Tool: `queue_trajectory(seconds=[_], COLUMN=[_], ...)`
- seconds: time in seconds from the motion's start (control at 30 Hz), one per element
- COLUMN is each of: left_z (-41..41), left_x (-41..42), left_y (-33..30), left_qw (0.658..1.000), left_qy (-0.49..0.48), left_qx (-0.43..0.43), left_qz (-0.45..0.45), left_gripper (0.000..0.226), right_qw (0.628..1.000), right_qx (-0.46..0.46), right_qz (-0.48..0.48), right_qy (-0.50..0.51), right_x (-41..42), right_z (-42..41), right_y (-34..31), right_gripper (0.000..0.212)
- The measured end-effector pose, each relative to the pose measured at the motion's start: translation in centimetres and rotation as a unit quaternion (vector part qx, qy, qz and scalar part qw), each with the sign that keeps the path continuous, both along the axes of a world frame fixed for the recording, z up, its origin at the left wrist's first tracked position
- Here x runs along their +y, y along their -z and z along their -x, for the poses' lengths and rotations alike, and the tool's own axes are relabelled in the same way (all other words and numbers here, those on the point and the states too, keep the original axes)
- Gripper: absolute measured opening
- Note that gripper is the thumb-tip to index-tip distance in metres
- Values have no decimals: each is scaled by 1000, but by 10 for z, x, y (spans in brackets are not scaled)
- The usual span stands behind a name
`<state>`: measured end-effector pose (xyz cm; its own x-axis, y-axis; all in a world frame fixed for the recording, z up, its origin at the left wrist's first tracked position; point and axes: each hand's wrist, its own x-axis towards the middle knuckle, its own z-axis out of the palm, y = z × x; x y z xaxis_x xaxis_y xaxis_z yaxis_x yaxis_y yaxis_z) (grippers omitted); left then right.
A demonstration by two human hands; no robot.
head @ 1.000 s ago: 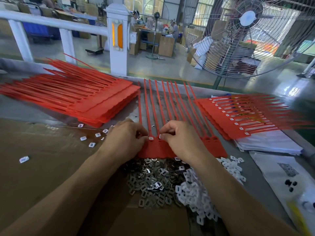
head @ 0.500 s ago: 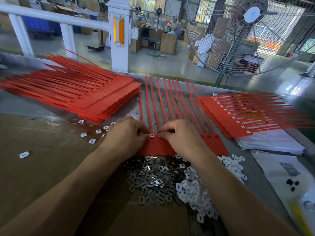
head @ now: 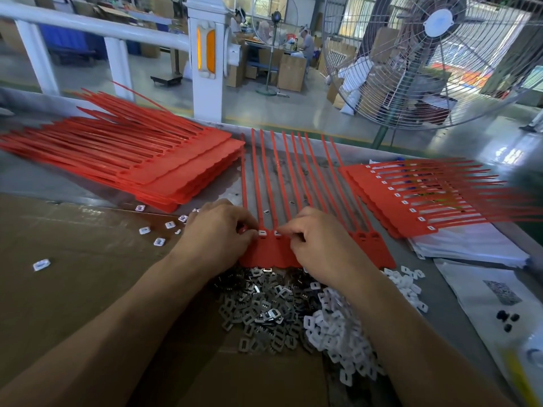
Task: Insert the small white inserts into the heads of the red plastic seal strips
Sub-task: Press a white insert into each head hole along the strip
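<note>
A joined row of red seal strips (head: 271, 254) lies in front of me, tails pointing away. Two of its heads show small white inserts (head: 262, 232) side by side. My left hand (head: 217, 233) has its fingers curled, and its fingertips pinch the left insert at the head. My right hand (head: 320, 245) is curled too, with thumb and forefinger pinching the neighbouring insert (head: 277, 232). It covers the heads in the middle of the row. Just below the row lies a pile of loose white inserts (head: 338, 333).
A heap of grey metal clips (head: 258, 306) lies beside the white pile. A stack of red strips (head: 164, 171) is on the left. Strips with white inserts (head: 411, 198) lie on the right over plastic bags (head: 470, 248). A few stray inserts (head: 158, 241) lie on cardboard (head: 73, 274). A large fan (head: 435, 60) stands behind.
Both hands stay at the strip heads with only small finger movements. Two white inserts now show side by side between the fingertips.
</note>
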<state>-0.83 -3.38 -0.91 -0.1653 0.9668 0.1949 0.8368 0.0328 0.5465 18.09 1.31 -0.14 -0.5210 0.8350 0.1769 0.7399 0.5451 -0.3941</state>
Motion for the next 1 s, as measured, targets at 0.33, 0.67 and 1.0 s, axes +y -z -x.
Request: queue_trajectory(seconds=[0.33, 0.67, 1.0], left_z=[6, 7, 5], left_x=[-3, -2, -4], left_y=[-7, -5, -5], left_qw=[998, 998, 999], left_qy=[37, 35, 37], left_qx=[-6, -17, 1], left_qz=[42, 40, 35], left_gripper=[21, 19, 18], right_qw=[995, 993, 976], right_qx=[-76, -60, -162], right_qz=[-58, -79, -140], right_qy=[5, -60, -49], right_x=[-6, -13, -30], right_z=[5, 15, 30], right_y=[-3, -2, -8], right_gripper=[32, 27, 28])
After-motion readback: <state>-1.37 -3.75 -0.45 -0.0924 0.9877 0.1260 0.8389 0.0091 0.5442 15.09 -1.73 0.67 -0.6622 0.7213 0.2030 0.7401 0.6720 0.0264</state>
